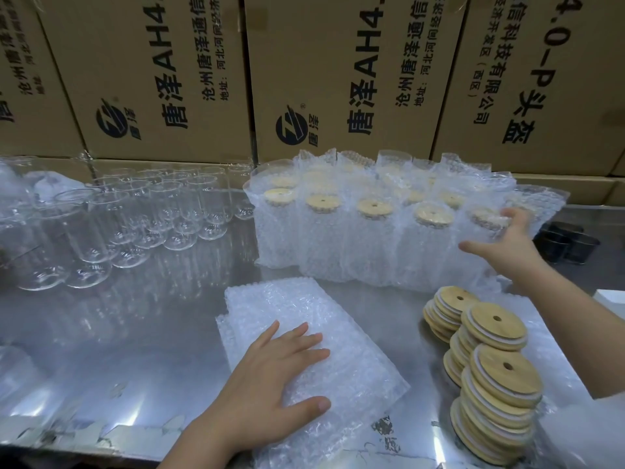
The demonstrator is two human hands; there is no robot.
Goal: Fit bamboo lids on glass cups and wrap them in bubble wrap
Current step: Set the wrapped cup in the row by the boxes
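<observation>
My left hand point(270, 384) lies flat, fingers straight, on a stack of bubble wrap sheets point(338, 333) at the front centre of the steel table. My right hand point(500, 238) reaches to the rightmost wrapped cup point(480, 231) in the front row, fingers curled round its top. Several wrapped cups with bamboo lids point(338, 231) stand in rows behind the sheets. Bare glass cups point(152, 218) stand in rows at the left. Leaning stacks of bamboo lids point(490, 367) sit at the front right.
Printed cardboard boxes point(338, 79) form a wall behind the table point(135, 333). Dark metal pieces point(568, 242) lie at the far right. A white block point(608, 296) shows at the right edge, and more bubble wrap point(581, 431) lies at the bottom right.
</observation>
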